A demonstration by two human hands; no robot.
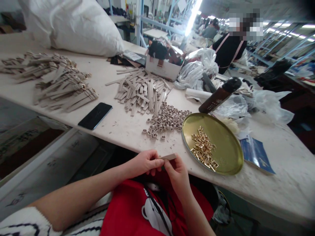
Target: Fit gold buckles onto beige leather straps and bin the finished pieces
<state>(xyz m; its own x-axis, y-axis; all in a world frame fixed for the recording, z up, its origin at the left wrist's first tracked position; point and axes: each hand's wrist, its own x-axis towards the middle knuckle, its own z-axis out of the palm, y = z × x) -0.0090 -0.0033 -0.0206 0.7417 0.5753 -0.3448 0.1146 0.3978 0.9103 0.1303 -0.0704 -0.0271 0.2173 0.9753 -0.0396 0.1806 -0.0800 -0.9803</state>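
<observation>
Between my two hands, just off the table's front edge, is a short beige strap [168,157]. The fingers of my left hand [145,162] are closed on its left end, where a speck of gold shows. My right hand [177,172] pinches the strap from below and the right. Just beyond them lies a heap of small beige loops [168,119]. To the right, a round gold-coloured tray [228,154] holds a pile of gold metal buckles [203,147]. Loose beige straps [145,91] are heaped behind the loops.
At the left lie stacked straps with gold fittings [61,82], near a phone [95,115]. A big white sack [73,26], a filled white box [162,67], a dark bottle [219,96], plastic bags [197,68] and a blue booklet [257,154] surround the work. Another person [227,49] stands beyond.
</observation>
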